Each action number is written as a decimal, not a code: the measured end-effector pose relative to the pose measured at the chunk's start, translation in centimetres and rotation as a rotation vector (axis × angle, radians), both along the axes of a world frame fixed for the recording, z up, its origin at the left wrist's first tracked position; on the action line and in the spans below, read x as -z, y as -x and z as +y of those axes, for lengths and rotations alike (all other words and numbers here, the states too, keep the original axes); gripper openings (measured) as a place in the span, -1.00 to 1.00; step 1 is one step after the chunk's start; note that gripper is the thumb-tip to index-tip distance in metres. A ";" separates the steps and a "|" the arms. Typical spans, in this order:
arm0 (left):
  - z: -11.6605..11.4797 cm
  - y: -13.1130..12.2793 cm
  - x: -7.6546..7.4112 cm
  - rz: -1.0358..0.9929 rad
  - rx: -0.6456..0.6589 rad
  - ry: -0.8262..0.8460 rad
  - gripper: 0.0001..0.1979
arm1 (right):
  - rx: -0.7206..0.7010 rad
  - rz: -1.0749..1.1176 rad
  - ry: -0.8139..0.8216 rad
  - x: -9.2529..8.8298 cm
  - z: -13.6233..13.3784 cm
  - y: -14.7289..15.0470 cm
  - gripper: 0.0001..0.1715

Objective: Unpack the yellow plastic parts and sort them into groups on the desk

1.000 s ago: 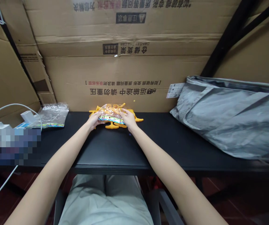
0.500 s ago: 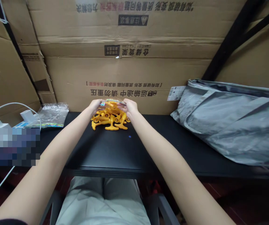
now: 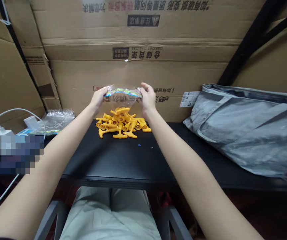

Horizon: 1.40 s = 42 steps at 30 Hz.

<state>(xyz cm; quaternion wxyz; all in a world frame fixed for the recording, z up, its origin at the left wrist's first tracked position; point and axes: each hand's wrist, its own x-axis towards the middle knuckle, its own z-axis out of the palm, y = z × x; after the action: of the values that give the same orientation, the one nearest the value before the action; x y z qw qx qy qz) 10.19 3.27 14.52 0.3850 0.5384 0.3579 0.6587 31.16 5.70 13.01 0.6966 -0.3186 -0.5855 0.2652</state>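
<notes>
My left hand (image 3: 97, 98) and my right hand (image 3: 148, 98) each pinch one end of a clear plastic bag (image 3: 123, 94) with a rainbow-striped edge. They hold it in the air, stretched between them, above the back of the black table (image 3: 123, 160). Right under the bag lies a heap of several orange plastic pieces (image 3: 120, 124), small pegs with flat bases. The bag looks empty, though its lower part is hard to see against the cardboard.
A second clear bag (image 3: 58, 120) lies at the table's back left, beside white chargers with a cable (image 3: 20, 124). A large grey fabric bag (image 3: 248, 126) fills the right side. Cardboard boxes (image 3: 138, 66) wall in the back and left.
Both hands have lifted the bag up off the table. The orange pieces have dropped out of it and now lie in an open heap.
</notes>
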 end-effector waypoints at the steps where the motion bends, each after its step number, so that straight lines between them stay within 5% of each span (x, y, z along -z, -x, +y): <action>1: -0.6 0.0 0.3 -0.023 0.009 -0.039 -0.73 | 0.005 -0.041 -0.069 0.2 -0.7 -0.1 -0.58; 8: -4.7 0.5 4.8 -0.124 0.091 -0.063 -0.64 | -0.025 -0.129 -0.156 4.4 -6.3 0.8 -0.38; 12: -5.4 1.0 8.2 -0.151 0.177 0.087 -0.70 | -0.064 -0.129 -0.054 8.5 -5.9 1.3 -0.30; 16: -5.6 1.8 9.8 -0.150 0.315 0.259 -0.76 | -0.038 -0.099 0.035 11.2 -4.4 1.3 -0.41; 22: -5.6 2.0 10.0 -0.230 0.279 0.326 -0.75 | -0.109 -0.073 0.087 11.0 -5.1 0.9 -0.66; 32: -6.8 1.3 8.2 -0.239 0.097 0.041 -0.80 | -0.008 -0.222 -0.307 9.0 -9.3 1.7 -0.55; 38: -7.2 1.7 7.8 -0.248 0.154 -0.024 -0.75 | 0.132 -0.188 -0.327 9.1 -9.4 2.2 -0.69; 42: -6.8 1.8 8.1 -0.179 0.098 0.021 -0.73 | 0.015 -0.042 -0.213 9.3 -8.6 2.5 -0.67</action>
<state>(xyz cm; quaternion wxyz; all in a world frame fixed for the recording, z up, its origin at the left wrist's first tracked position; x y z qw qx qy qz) 8.36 -3.52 6.40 0.4529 0.4902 0.3022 0.6806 28.70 -2.85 3.72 0.7161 -0.2528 -0.6224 0.1895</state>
